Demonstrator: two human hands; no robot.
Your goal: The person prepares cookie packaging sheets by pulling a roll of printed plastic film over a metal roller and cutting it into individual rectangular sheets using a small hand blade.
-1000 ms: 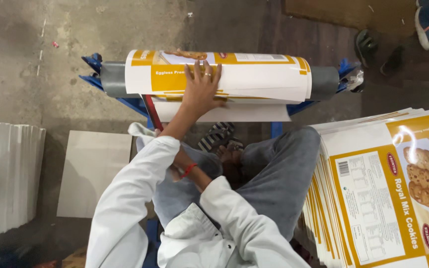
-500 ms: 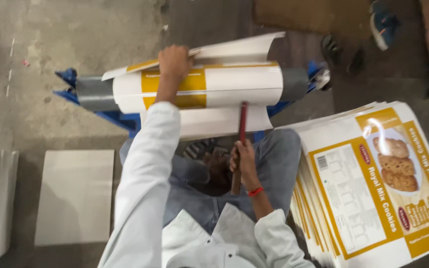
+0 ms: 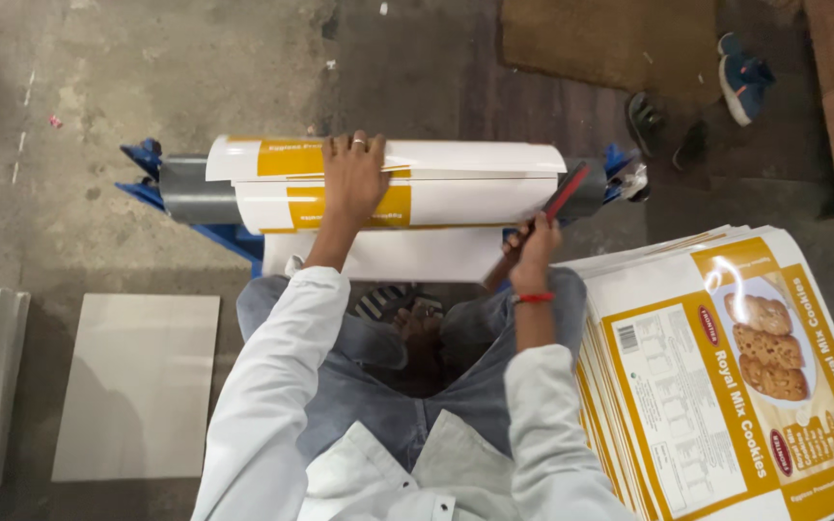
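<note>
Head view
Left hand (image 3: 354,178): flat on top of the printed sheet, fingers together and stretched toward 12 o'clock, pressing it down.
Printed sheet (image 3: 456,183): white and yellow card, curled over the grey roller (image 3: 190,191); its lower flap hangs toward 6 o'clock.
Right hand (image 3: 533,246): at 4 o'clock of the left hand, fingers clamped on a red-handled tool.
Red-handled tool (image 3: 564,198): slants toward 1 o'clock, tip touching the sheet's right end.
Stack of printed cartons (image 3: 726,386): flat at 4 o'clock, beside the right forearm.
Blank board (image 3: 137,386): on the floor at 8 o'clock.
</note>
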